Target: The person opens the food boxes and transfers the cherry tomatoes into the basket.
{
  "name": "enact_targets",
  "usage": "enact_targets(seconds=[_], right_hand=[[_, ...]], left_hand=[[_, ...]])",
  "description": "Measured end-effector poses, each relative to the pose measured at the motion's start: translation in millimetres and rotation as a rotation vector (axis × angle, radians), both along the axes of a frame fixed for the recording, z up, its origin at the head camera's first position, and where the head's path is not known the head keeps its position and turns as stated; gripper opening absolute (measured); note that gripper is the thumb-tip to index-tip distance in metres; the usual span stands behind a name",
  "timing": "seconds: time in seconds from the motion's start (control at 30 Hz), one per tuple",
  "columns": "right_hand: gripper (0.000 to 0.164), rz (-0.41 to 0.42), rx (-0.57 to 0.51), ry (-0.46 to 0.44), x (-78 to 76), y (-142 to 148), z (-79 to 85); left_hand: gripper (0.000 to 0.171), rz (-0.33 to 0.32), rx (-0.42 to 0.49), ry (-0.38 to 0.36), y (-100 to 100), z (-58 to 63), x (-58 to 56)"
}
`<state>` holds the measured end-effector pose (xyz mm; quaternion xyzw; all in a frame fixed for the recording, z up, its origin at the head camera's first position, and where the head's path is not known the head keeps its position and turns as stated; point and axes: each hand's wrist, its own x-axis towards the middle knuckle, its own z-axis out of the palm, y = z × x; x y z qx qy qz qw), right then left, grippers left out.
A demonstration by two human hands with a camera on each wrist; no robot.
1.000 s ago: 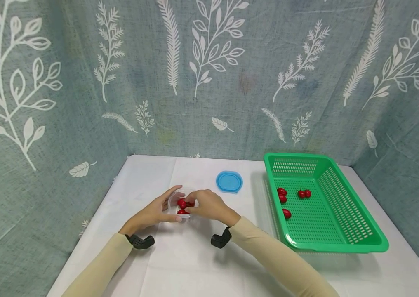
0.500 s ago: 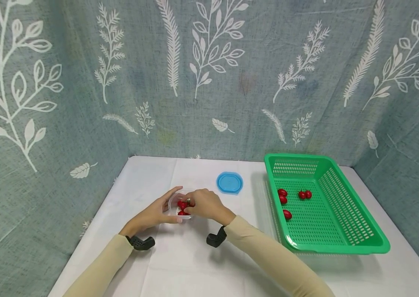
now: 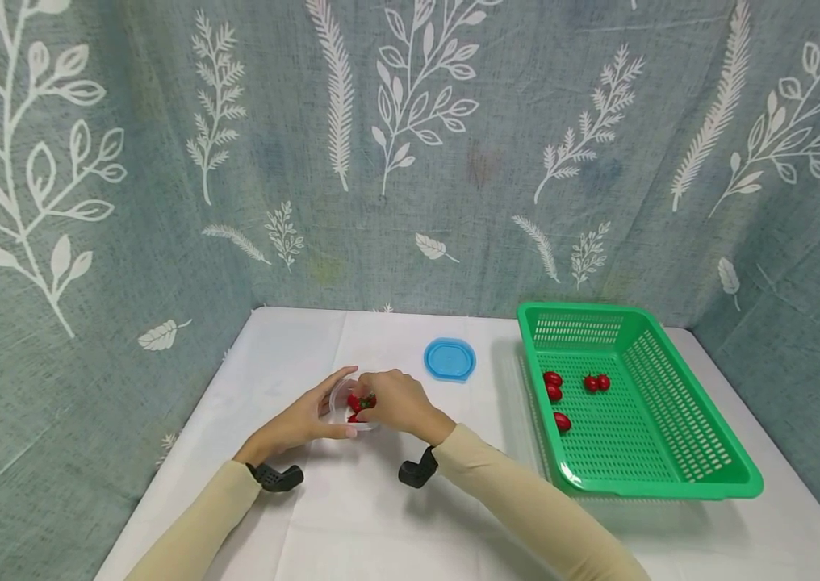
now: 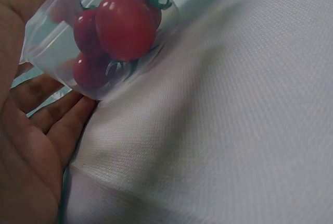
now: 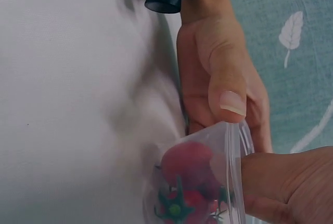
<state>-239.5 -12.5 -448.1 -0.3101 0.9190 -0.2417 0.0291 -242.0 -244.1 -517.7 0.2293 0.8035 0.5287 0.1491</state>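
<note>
A small clear plastic tub with several red cherry tomatoes in it stands on the left of the white-covered table. My left hand grips its side, thumb at the near rim and fingers round the far side. From the right, my right hand reaches into the tub, thumb and forefinger curled about a cherry tomato with a green stem. In the right wrist view those fingertips are hidden behind the tub's wall and the tomatoes inside.
Behind the tub lies a blue lid on the table. A green slotted basket takes up the right side, with several cherry tomatoes in its left half and middle. A patterned grey-green curtain closes off the back and sides.
My right hand has shifted slightly left and farther into the tub, and its wrist has moved left too. The left hand keeps its grip on the tub. The basket and lid stay put.
</note>
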Motion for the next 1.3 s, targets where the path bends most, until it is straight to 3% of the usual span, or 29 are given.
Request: enact_targets(seconds=[0.1, 0.3, 0.43, 0.6, 1.13, 1.3], right_hand=[[0.043, -0.005, 0.028, 0.006, -1.4, -4.6, -0.7], [0.018, 0.027, 0.093, 0.021, -5.2, -10.2, 0.2], [0.02, 0.014, 0.088, 0.007, -6.0, -9.8, 0.7], [0.027, 0.025, 0.06, -0.011, -7.6, -8.0, -1.1], [0.022, 0.094, -0.128, -0.017, -8.7, 3.3, -8.3], [0.025, 0.106, -0.155, 0.032, -7.9, 7.5, -6.9]], left_hand=[[0.109, -0.004, 0.001, 0.001, -0.3, -0.4, -0.8], [0.111, -0.008, 0.011, 0.005, -1.3, -0.4, -1.7], [0.11, -0.003, 0.009, -0.003, -0.6, 0.7, -1.2], [0.108, -0.005, 0.012, -0.01, -0.3, 1.3, -0.6], [0.108, 0.001, -0.01, 0.003, -0.6, -0.4, 0.7], [0.108, 0.001, -0.012, 0.002, -0.2, -0.5, 0.0]])
